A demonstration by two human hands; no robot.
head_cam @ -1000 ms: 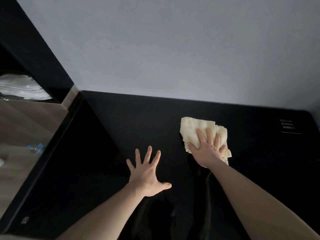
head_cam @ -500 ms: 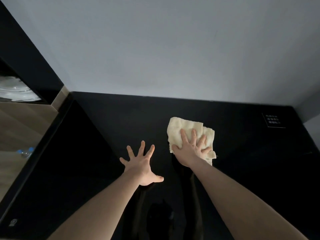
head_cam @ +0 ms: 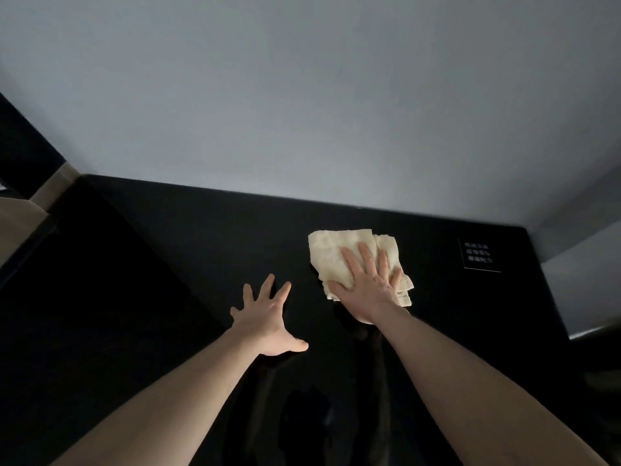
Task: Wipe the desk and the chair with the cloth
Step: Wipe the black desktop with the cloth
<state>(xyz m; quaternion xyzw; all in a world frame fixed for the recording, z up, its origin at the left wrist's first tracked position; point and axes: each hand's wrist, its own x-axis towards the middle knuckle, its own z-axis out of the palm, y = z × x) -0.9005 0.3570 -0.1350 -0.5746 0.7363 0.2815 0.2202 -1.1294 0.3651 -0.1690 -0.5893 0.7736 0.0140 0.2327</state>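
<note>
A folded cream cloth (head_cam: 331, 253) lies on the glossy black desk (head_cam: 201, 250), right of centre near the back wall. My right hand (head_cam: 366, 287) presses flat on the cloth with straight fingers, covering its near half. My left hand (head_cam: 267, 319) rests palm-down on the bare desk to the left of the cloth, fingers spread wide and holding nothing. No chair is in view.
A grey wall (head_cam: 302, 112) rises right behind the desk. A small black sign with white text (head_cam: 479, 254) sits on the desk at the back right. A wooden surface (head_cam: 20, 216) shows beyond the desk's left edge. The desk's right end meets a grey corner (head_cam: 578, 280).
My right hand has slid the cloth a little left and then back toward the right across the desk. The left hand stays planted, and the view has shifted to the right.
</note>
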